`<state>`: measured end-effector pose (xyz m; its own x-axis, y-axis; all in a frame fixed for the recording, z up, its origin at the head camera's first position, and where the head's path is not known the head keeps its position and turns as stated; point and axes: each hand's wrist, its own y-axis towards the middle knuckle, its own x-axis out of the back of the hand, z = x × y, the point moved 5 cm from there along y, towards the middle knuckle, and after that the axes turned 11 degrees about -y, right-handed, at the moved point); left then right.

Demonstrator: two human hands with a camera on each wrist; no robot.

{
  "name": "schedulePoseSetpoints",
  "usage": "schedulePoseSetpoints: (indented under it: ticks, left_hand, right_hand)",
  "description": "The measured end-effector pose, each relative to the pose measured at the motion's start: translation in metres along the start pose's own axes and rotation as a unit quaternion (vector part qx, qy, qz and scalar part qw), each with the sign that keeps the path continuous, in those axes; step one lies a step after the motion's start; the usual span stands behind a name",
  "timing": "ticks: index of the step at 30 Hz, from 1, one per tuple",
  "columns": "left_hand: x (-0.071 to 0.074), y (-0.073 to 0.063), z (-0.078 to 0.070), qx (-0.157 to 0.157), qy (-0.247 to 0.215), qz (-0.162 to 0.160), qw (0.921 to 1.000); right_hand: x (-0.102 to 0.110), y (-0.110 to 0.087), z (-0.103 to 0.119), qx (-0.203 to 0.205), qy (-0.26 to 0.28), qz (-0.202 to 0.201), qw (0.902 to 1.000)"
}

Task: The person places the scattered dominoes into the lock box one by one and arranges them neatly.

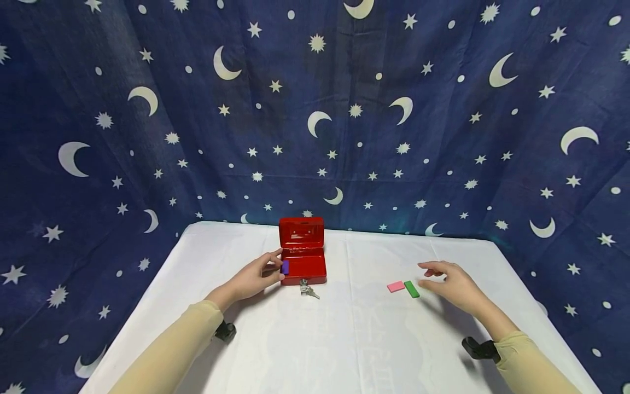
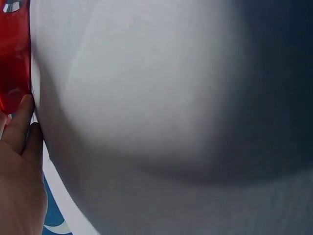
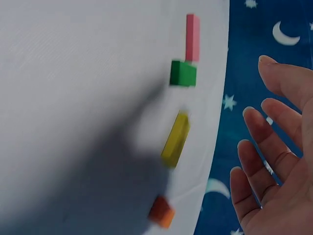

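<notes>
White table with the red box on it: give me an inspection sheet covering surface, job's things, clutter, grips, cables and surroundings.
Surface: white cloth, with faint creases and shadows.
Job's things: red box, lid raised; purple piece inside at its left end; keys at the front; pink block, green block, yellow block and orange block on the cloth.
Clutter: nothing seen.
Left grip: fingers against the box's left side.
Right grip: holds nothing, raised beside the green block.
Cables: nothing seen.
Surroundings: dark blue fabric with pale moons and stars, behind and at both sides.
</notes>
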<state>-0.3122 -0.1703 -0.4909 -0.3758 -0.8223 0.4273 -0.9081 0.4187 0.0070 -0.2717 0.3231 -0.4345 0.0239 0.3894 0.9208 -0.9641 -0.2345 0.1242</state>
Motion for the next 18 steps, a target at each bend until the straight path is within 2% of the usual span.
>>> schedulePoseSetpoints:
  ticks: [10,18]
  left_hand:
    - [0.000,0.000,0.003,0.004,-0.011,0.003,0.9999]
    - [0.001,0.001,0.003,0.004,-0.005,-0.002,1.0000]
  right_hand:
    - [0.002,-0.018,-0.035,-0.041,-0.002,-0.009,0.9991]
    - [0.000,-0.023,-0.045,-0.069,0.003,0.000,0.9976]
